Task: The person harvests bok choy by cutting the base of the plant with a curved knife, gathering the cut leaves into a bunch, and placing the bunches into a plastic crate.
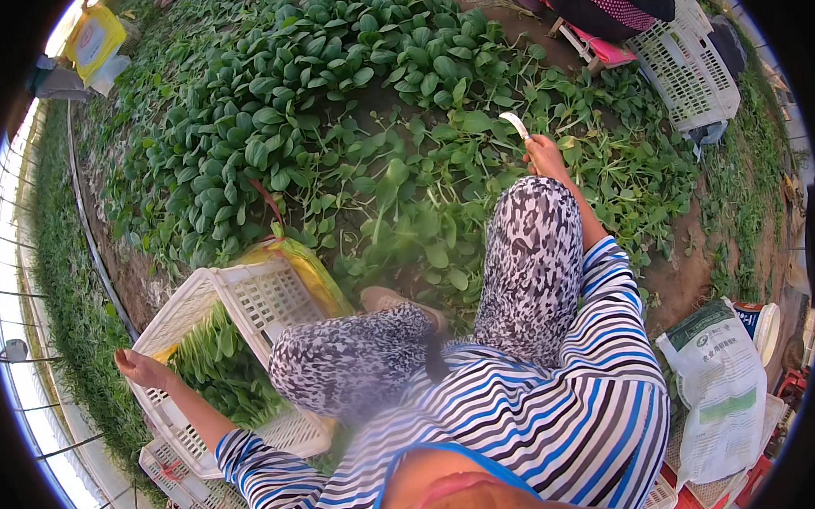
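Note:
My left hand point(145, 369) is curled at the outer rim of a white plastic crate point(267, 296), to the left of my knee. Leafy greens point(230, 368) lie stacked inside the crate, and part of them is hidden by my forearm. A small knife with a curved blade point(513, 124) is gripped in my right hand point(547, 157), just beyond my right knee. The blade points up and left over low green plants point(438, 166) growing in the soil. A yellow bag point(314, 271) lies against the far side of the crate.
Denser leafy plants point(261, 118) fill the bed ahead. At the upper right a person point(601, 5) sits near a white crate point(690, 63). A printed white sack point(722, 391) and a bucket point(763, 329) stand at right. Another crate point(193, 487) is behind at left, near a black hose point(86, 212).

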`<control>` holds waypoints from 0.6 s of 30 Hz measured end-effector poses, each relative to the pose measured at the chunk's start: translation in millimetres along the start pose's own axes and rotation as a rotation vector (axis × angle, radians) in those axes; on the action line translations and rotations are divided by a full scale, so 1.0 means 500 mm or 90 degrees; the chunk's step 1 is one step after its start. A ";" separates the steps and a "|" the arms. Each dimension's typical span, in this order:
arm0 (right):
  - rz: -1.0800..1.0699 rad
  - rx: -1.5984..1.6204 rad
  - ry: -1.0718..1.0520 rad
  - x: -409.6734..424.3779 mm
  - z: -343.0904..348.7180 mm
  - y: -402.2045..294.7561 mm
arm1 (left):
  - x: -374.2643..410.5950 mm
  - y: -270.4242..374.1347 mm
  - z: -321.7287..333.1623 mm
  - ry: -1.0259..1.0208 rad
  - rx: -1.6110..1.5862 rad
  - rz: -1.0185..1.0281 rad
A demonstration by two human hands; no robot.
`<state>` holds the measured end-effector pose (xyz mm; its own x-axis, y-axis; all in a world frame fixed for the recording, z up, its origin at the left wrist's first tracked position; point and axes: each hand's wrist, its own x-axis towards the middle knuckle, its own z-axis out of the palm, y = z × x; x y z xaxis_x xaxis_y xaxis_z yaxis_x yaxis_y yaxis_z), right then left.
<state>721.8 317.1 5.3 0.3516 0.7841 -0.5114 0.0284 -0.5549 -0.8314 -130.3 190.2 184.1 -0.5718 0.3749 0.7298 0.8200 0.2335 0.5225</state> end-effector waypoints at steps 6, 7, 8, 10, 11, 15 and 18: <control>0.025 0.012 0.016 0.163 0.037 0.069 | -0.326 0.787 0.408 -0.744 -0.358 0.320; 0.025 0.039 0.015 0.195 0.044 0.096 | -0.431 0.886 0.463 -0.841 -0.374 0.447; 0.000 0.033 0.012 0.225 0.077 0.105 | -0.516 0.961 0.507 -0.912 -0.356 0.603; -0.040 0.002 0.019 0.263 0.137 0.106 | -0.705 1.040 0.617 -0.839 -0.380 0.906; -0.053 -0.020 0.027 0.281 0.153 0.110 | -0.795 1.060 0.684 -0.773 -0.348 1.058; 0.029 0.179 -0.025 0.297 0.164 0.150 | -0.961 1.089 0.873 -0.730 0.123 1.177; -0.009 0.194 0.001 0.306 0.170 0.184 | -0.955 1.068 0.910 -0.848 0.297 1.111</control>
<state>698.6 409.6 -167.8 0.3545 0.7908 -0.4990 -0.2482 -0.4349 -0.8656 592.2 544.2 -85.8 0.6692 0.5392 -0.5113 0.4051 -0.8416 -0.3573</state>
